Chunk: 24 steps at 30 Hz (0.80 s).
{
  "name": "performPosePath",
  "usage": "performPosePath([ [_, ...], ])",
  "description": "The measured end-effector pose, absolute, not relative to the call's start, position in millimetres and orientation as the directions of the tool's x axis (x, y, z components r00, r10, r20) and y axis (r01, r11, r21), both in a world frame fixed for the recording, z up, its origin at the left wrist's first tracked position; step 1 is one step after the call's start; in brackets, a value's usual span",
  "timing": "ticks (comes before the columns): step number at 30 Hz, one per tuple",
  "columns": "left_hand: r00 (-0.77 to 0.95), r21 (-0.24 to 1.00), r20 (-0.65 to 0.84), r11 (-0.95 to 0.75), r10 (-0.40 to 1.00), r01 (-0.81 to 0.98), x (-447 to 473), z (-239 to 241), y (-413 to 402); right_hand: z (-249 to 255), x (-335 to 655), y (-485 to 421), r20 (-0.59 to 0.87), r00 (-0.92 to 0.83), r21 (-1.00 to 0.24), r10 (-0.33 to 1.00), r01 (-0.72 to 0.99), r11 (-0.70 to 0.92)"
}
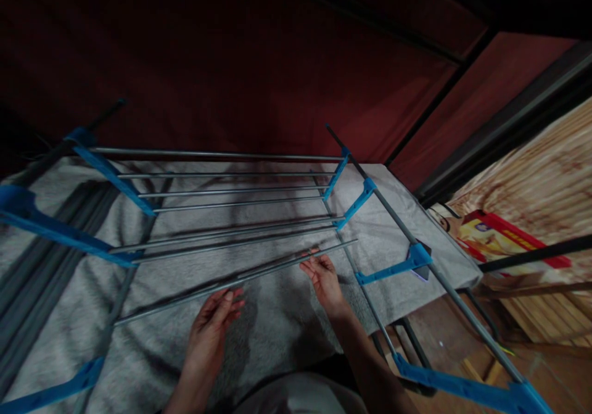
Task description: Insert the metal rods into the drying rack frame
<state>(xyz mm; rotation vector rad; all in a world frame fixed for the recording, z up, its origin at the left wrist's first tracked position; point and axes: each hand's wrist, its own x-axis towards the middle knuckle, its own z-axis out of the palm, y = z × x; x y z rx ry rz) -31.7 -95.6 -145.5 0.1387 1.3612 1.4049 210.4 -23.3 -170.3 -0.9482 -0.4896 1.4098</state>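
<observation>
A thin grey metal rod [268,270] slants across in front of me, its right end higher in the view than its left. My left hand [210,324] grips it left of the middle, between thumb and fingers. Farther right, my right hand [322,278] pinches the same rod with its fingertips. Both hands are inside a rack frame of grey tubes [391,210] and blue plastic brackets [386,272]. Several crossbars [240,239] span the frame beyond my hands, between the left bracket [60,229] and the right bracket [354,207].
More grey tubes [50,253] lie bundled at the left on the grey cloth [277,315]. A phone-like flat object [420,272] rests partly behind a right bracket. Beyond the table edge is a red and yellow box [494,241]. A dark red curtain [231,62] hangs behind.
</observation>
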Motion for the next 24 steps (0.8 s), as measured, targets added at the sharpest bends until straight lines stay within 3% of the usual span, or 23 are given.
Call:
performPosePath([
  [6,-0.42,0.646,-0.641,0.156,0.642,-0.747,-36.2,-140.5,-86.2,-168.3,213.2,-24.6,-0.248,0.135,-0.803,0.959,-0.582,-0.126],
  [24,-0.433,0.604,-0.699,0.147,0.569,-0.784,-67.4,-129.2,-89.4,-130.7,245.7,17.0,-0.184,0.252,-0.799,0.95,-0.602,0.004],
])
